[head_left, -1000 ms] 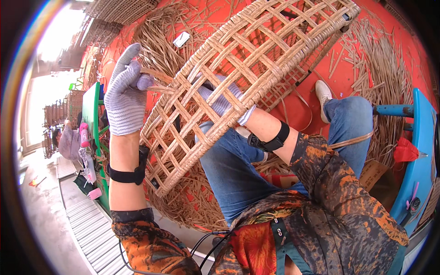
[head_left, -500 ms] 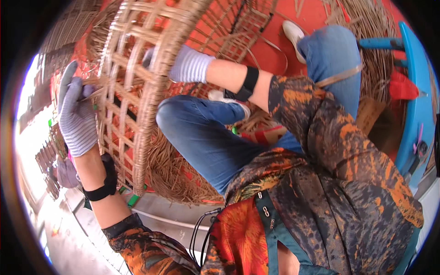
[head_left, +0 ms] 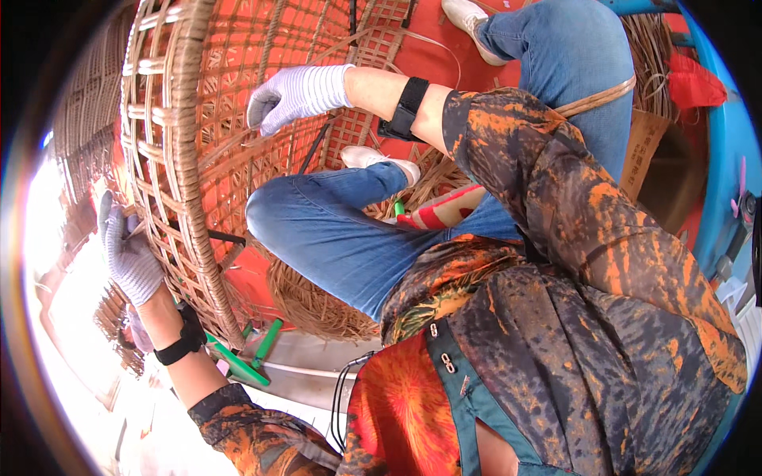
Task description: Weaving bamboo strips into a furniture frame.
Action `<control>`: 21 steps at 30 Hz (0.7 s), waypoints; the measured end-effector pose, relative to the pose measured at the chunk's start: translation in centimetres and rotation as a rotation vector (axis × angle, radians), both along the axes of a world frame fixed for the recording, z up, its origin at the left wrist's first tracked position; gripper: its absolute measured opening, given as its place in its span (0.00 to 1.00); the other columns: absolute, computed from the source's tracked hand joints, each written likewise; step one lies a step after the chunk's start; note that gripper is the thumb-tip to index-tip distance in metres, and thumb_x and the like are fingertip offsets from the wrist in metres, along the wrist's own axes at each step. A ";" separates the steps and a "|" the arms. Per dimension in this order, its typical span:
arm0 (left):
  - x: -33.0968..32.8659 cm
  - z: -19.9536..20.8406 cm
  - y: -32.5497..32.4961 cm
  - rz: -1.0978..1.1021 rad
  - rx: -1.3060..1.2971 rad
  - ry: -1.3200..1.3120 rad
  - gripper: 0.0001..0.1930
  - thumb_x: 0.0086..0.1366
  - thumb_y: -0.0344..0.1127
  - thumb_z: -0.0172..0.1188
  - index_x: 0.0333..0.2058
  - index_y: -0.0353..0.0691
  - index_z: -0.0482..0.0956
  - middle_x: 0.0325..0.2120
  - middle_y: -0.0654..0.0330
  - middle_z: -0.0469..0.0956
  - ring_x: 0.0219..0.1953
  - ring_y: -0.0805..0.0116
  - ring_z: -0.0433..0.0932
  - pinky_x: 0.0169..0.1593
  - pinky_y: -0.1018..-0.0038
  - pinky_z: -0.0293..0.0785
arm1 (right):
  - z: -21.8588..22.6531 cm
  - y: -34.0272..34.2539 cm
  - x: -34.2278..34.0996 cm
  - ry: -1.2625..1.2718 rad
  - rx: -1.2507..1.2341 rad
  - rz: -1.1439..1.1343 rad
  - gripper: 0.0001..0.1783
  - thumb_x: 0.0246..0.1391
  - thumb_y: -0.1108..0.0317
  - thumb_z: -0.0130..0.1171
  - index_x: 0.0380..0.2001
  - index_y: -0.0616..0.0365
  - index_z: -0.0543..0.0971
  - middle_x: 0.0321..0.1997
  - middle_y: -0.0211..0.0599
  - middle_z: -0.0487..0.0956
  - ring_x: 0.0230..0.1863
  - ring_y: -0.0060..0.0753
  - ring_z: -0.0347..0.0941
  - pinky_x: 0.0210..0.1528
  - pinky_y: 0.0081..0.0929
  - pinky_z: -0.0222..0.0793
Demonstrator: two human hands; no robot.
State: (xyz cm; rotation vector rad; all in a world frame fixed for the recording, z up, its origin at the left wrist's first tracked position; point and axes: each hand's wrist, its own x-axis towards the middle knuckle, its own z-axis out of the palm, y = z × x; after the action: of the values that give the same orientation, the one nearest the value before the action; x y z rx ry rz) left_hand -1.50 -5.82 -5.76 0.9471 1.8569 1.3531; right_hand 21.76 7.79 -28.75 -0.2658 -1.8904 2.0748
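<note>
A large openwork woven basket (head_left: 186,151) lies tipped on its side at the left, its thick rim facing me. My right hand (head_left: 302,97), in a grey-and-white striped glove, is in front of the basket's mouth. Its fingers are bent together in a pinch, with a thin weaving strip (head_left: 226,149) running from the fingertips toward the basket wall. My left hand (head_left: 133,258), gloved alike, is against the outer side of the basket, fingers stretched upward and partly apart. Any strip in it is too small to make out.
Loose strips (head_left: 317,305) are heaped on the red floor (head_left: 425,59) below the basket. A strip bundle (head_left: 599,97) crosses my right knee. Green bars (head_left: 266,345) are beneath the basket's near edge. To the right are a blue plastic piece (head_left: 726,151) and red cloth (head_left: 694,79).
My right hand has come out from behind the basket's rim and moved up and left in view. The basket has turned, showing more of its inside. My left hand appears lower.
</note>
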 end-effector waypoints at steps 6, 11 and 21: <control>-0.6 0.4 0.4 0.072 -0.013 0.012 0.21 0.62 0.29 0.54 0.54 0.29 0.68 0.32 0.62 0.73 0.33 0.76 0.70 0.40 0.81 0.69 | 0.1 -0.1 -0.7 0.074 0.026 -0.028 0.18 0.48 0.61 0.65 0.43 0.53 0.79 0.40 0.29 0.81 0.43 0.23 0.75 0.48 0.25 0.68; -1.4 0.3 -0.1 0.084 -0.008 0.099 0.22 0.61 0.30 0.54 0.53 0.28 0.68 0.31 0.61 0.74 0.31 0.74 0.71 0.39 0.80 0.70 | 0.6 -0.8 -0.6 0.056 -0.028 0.041 0.19 0.47 0.61 0.65 0.43 0.55 0.79 0.40 0.30 0.81 0.43 0.24 0.75 0.48 0.25 0.68; -0.5 0.2 0.5 0.036 0.019 0.140 0.22 0.61 0.31 0.54 0.53 0.27 0.68 0.34 0.56 0.76 0.37 0.71 0.74 0.45 0.76 0.72 | 0.9 -1.0 -0.5 0.062 0.013 0.142 0.17 0.50 0.59 0.63 0.42 0.55 0.80 0.39 0.30 0.81 0.43 0.26 0.75 0.49 0.27 0.67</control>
State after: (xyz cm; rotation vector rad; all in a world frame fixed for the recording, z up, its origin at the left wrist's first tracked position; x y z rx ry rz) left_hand -2.01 -5.36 -5.51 1.0466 1.9770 1.3583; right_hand 21.27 6.82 -27.84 -0.0652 -1.9357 2.1339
